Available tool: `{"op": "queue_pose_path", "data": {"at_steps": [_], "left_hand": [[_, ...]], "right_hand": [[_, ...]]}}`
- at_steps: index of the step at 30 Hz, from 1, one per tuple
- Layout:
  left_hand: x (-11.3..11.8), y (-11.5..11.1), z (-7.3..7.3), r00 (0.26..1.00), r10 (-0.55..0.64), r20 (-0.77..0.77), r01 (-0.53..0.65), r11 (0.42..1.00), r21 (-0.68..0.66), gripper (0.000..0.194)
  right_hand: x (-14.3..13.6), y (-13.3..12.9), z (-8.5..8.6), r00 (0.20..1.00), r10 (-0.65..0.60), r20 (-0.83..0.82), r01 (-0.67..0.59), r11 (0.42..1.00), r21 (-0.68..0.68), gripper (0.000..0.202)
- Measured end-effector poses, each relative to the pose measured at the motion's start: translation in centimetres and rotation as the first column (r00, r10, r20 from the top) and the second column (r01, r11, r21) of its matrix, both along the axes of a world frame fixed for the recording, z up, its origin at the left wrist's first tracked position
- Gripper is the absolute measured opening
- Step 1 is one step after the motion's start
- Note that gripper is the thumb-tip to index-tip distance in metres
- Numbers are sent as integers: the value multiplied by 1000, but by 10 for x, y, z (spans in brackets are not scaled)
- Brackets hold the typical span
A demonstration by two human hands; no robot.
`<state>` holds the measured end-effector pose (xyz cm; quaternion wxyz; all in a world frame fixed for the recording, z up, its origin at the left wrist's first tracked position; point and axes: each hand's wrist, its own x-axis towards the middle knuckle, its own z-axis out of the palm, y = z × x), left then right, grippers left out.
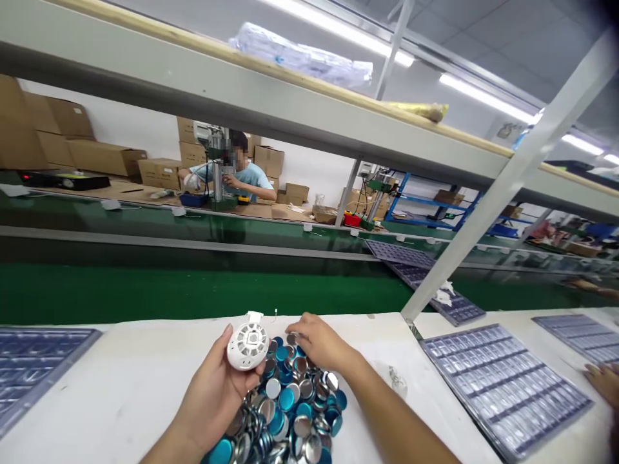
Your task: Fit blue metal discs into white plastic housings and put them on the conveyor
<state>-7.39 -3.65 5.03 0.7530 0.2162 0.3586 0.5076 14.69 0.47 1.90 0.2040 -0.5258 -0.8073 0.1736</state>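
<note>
My left hand (213, 386) is closed around a white round plastic housing (247, 347). The housing has a ring of wedge-shaped slots, a square centre and a small tab at its top, from which a thin white lead appears to stick out. My right hand (322, 341) reaches to the far edge of a heap of round metal discs (286, 399), some blue-faced and some silver. Its fingers are curled down, with their tips pinching a silver disc (291, 338) at the heap's edge.
Clear plastic trays (507, 386) lie right and left on the white worktop (130, 374). A slanted metal post (503, 193) rises at right, below an overhead shelf (290, 96). Behind runs a green conveyor belt (145, 290); across it a person (251, 177) works at a press.
</note>
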Motion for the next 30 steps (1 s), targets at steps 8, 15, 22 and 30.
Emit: {"op": "queue_pose_path", "data": {"at_steps": [8,15,22,30], "left_hand": [[3,-7,-4,1000,-12,15,11,998,69,36],[3,-11,-11,999,-36,16,34,992,126,42],[5,-17,-13,999,-30,-19,33,985,170,53],[11,-28,-11,999,-41,-25,45,982,184,66]], "right_hand": [[-6,4,-18,990,7,142,-5,1000,-14,18],[-1,19,-25,982,-179,59,181,983,-29,19],[2,-29,24,934,-150,-325,134,988,-71,21],[-32,-90,46,699,55,-713,-49,998,28,14]]}}
